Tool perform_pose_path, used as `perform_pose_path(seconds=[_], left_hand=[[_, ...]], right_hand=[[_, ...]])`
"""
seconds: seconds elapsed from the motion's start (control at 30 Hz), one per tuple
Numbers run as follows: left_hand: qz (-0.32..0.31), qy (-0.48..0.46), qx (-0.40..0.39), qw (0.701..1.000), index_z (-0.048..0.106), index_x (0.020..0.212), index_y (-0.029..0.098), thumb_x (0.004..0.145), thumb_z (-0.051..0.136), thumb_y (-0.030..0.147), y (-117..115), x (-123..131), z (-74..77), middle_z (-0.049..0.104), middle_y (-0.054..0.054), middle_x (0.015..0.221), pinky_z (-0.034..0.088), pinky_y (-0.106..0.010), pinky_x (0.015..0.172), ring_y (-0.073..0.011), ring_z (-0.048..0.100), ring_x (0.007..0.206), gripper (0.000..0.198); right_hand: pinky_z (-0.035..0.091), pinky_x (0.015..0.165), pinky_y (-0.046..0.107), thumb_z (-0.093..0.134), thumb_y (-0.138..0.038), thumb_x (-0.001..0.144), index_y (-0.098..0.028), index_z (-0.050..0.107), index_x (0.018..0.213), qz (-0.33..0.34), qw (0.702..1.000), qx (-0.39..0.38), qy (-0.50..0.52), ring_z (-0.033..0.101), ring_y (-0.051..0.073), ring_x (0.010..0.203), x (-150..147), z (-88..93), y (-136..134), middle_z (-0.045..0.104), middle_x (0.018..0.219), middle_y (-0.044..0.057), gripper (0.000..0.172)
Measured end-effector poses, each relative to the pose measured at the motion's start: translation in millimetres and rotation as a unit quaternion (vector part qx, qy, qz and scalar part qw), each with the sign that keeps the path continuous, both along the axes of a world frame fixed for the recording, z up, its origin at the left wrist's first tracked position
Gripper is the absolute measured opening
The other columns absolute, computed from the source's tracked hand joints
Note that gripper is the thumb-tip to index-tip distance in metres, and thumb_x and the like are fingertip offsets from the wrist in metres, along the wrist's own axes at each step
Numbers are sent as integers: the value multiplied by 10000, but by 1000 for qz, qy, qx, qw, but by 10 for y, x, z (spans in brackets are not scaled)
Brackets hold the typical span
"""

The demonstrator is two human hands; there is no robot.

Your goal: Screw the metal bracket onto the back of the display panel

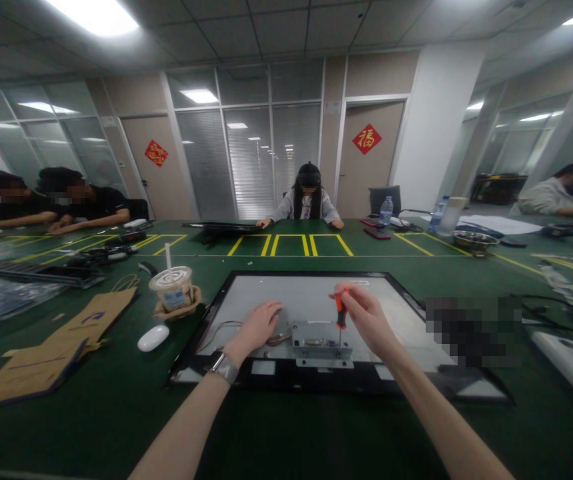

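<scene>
A green desk (296, 433), marked with yellow lines, filled the lower part of the view. Across it sat a person (308, 200) with both hands on the far edge, and to that person's side lay a dark slab (223, 227).

On the near side of the desk lay a panel (296, 290), pale-backed with a black border, in front of the worker. Left of it, well apart, lay a brown paper bag (93, 317), flattened.

On the panel, near its close edge and about midway along, sat a metal bracket (311, 329) with a row of ports on its near face. The right hand (366, 317) was clamped on a screwdriver, above the bracket's right end. The left hand (256, 328) lay palm down over the panel, left of the bracket, its fingers stretched out and close together, gripping nothing visible.

A lidded cup (173, 292) with a straw stood in a carton holder just beside the panel's left edge. The screwdriver (341, 310), red and black, stood nearly upright, its shaft pointing down at the bracket; whether its tip touched a screw could not be told. A white mouse (153, 339) lay near the cup. A watch (224, 367) circled the left wrist, and thin wires (279, 339) ran between the left hand and the bracket.
</scene>
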State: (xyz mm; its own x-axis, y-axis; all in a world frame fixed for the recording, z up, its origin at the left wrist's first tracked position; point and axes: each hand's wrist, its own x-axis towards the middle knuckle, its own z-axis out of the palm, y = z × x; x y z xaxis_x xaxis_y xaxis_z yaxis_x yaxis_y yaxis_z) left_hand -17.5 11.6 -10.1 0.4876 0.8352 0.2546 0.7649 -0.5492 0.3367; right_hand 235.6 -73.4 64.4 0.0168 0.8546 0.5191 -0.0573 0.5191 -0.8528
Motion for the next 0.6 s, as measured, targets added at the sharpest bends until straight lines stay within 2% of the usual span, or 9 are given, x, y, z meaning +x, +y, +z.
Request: perform_pose_path(seconds=[0.17,0.27,0.37,0.47,0.53,0.6], left_hand=[[0,-1,-2,1000,567,1250,174,914,399,218,-2,-2,4,529,-86,1371,334,-379,1106,-206,477,1267,378],[-3,-5,1,1000,568,1247,175,916,395,222,-5,-5,6,530,-83,1369,338,-380,1104,-207,480,1264,377],[-2,-5,0,1000,568,1247,184,916,396,219,-7,-6,9,535,-74,1365,340,-377,1104,-203,485,1258,374],[2,-3,-2,1000,569,1244,178,912,404,210,-6,-2,10,529,-81,1371,341,-378,1102,-204,483,1262,372],[2,-2,-2,1000,570,1243,171,912,405,209,-6,2,9,528,-87,1371,337,-378,1105,-203,480,1265,371],[1,0,0,1000,567,1246,165,915,401,211,-5,4,8,529,-92,1369,335,-381,1106,-204,479,1265,373]], right_hand=[[466,681,306,545,-449,892,-236,640,1062,23,999,-11,-21,578,180,778,12,19,-11,631,799,19,289],[473,688,316,529,-463,893,-244,651,946,29,1000,3,8,583,190,791,-13,50,-26,628,802,20,256],[473,709,314,612,-468,833,-234,654,805,0,1000,11,0,577,193,805,-24,54,-33,616,821,21,240],[471,682,307,632,-466,822,-230,667,885,8,1000,-13,-22,573,184,757,-18,43,-33,617,803,18,246],[478,708,325,590,-473,853,-238,646,987,42,999,-29,-2,579,185,743,-22,45,-36,625,772,13,275],[480,768,355,562,-475,869,-245,633,963,64,997,-22,35,586,195,766,-37,61,-43,621,753,14,258]])
